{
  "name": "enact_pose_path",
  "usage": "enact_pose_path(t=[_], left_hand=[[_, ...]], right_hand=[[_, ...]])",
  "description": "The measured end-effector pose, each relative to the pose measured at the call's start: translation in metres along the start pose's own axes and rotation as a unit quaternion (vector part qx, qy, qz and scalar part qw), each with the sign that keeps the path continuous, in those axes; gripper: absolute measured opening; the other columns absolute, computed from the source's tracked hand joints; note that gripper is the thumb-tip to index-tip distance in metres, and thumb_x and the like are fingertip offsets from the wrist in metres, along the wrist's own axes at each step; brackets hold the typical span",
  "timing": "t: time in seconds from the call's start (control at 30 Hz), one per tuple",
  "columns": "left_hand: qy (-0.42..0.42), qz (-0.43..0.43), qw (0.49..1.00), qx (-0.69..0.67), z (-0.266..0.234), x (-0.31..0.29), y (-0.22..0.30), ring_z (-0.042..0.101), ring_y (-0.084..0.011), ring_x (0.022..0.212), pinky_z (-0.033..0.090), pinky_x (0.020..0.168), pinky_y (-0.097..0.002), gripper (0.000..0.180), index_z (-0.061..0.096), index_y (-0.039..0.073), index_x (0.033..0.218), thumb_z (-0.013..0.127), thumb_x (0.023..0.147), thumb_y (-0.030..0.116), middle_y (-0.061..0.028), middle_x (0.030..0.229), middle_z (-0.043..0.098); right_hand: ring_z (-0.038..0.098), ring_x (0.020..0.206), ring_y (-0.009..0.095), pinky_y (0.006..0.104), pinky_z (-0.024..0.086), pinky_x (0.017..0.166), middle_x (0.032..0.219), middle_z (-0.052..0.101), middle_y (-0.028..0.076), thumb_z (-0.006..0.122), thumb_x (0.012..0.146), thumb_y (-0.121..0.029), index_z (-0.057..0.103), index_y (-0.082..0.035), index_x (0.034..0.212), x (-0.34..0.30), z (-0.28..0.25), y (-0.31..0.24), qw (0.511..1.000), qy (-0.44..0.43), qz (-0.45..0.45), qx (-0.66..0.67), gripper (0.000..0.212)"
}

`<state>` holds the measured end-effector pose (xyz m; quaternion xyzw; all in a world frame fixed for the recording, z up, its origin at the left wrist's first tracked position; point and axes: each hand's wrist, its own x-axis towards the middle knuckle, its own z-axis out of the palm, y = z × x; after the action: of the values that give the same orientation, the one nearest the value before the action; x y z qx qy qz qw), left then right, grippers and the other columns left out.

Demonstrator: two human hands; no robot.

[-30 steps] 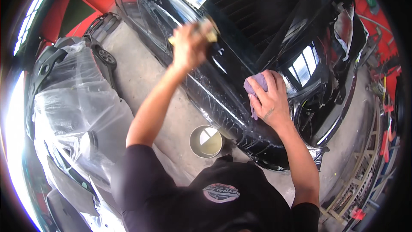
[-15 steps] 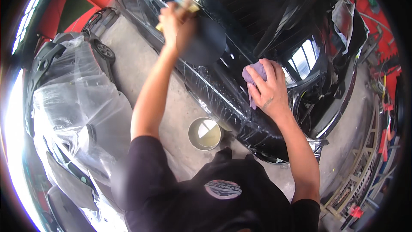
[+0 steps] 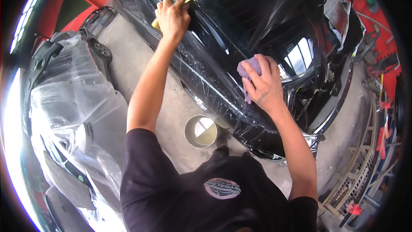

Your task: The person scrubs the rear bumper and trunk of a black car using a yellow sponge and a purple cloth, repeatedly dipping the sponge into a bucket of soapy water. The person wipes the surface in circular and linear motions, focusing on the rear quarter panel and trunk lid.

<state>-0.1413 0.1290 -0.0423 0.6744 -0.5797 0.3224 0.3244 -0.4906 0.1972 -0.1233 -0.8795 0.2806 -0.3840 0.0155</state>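
The black car's wet, streaked side panel (image 3: 210, 71) runs diagonally under both my hands. At its upper left, my left hand (image 3: 172, 20) is closed over a yellow block or sponge (image 3: 156, 24) that lies against the paintwork. Most of this yellow piece is hidden under the palm and fingers. My right hand (image 3: 268, 87) grips a bunched purple cloth (image 3: 249, 66) above the rear part of the panel, near the dark rear window (image 3: 244, 10). A loose end of the cloth hangs below the fingers.
On the concrete floor close to my body stands a round bucket (image 3: 187, 131) with cloudy liquid. To the left, another car is draped in clear plastic sheeting (image 3: 73, 103). Metal frame parts (image 3: 358, 167) lie at the right, and torn silvery material (image 3: 337, 15) hangs at the back right.
My left hand, blurred by motion before, now appears sharp and slightly farther up with the yellow piece. The right hand keeps its hold on the cloth; the whole view has shifted a little.
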Motion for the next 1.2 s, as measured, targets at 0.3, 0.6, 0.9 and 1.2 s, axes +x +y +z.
enact_pose_path(t=[0.3, 0.6, 0.9, 1.2], left_hand=[[0.044, 0.094, 0.975, -0.195, 0.001, -0.118, 0.056, 0.059, -0.0399, 0.106, 0.045, 0.089, -0.0497, 0.058, 0.079, 0.019, 0.133, 0.078, 0.077, 0.005, -0.0218, 0.122, 0.065], [0.126, -0.086, 0.967, -0.203, 0.026, -0.098, 0.035, 0.055, -0.0429, 0.116, 0.045, 0.102, -0.0531, 0.066, 0.067, 0.017, 0.149, 0.073, 0.085, 0.002, -0.0219, 0.123, 0.059], [0.182, -0.174, 0.945, -0.207, 0.063, 0.009, -0.085, 0.056, -0.0427, 0.113, 0.046, 0.097, -0.0526, 0.052, 0.073, 0.017, 0.141, 0.081, 0.089, 0.016, -0.0230, 0.123, 0.060], [0.118, -0.091, 0.948, -0.281, 0.034, -0.151, 0.023, 0.059, -0.0445, 0.119, 0.045, 0.100, -0.0545, 0.066, 0.072, 0.013, 0.140, 0.086, 0.076, 0.003, -0.0252, 0.131, 0.062]], right_hand=[[0.053, 0.126, 0.048, 0.0597, 0.046, 0.108, 0.141, 0.054, 0.024, 0.078, 0.084, -0.015, 0.070, -0.009, 0.132, 0.003, -0.004, 0.000, 1.000, -0.010, 0.003, 0.007, 0.049], [0.050, 0.132, 0.049, 0.0599, 0.045, 0.111, 0.145, 0.053, 0.024, 0.078, 0.086, -0.014, 0.070, -0.009, 0.136, -0.001, -0.002, 0.002, 0.999, -0.040, 0.010, 0.018, 0.051], [0.047, 0.134, 0.052, 0.0616, 0.044, 0.113, 0.150, 0.048, 0.027, 0.079, 0.086, -0.017, 0.068, -0.009, 0.141, 0.005, 0.002, -0.009, 0.996, -0.090, 0.018, -0.023, 0.056], [0.045, 0.136, 0.054, 0.0629, 0.043, 0.113, 0.151, 0.044, 0.030, 0.080, 0.085, -0.014, 0.066, -0.006, 0.142, 0.001, -0.006, -0.009, 0.993, -0.113, -0.004, -0.031, 0.059]])
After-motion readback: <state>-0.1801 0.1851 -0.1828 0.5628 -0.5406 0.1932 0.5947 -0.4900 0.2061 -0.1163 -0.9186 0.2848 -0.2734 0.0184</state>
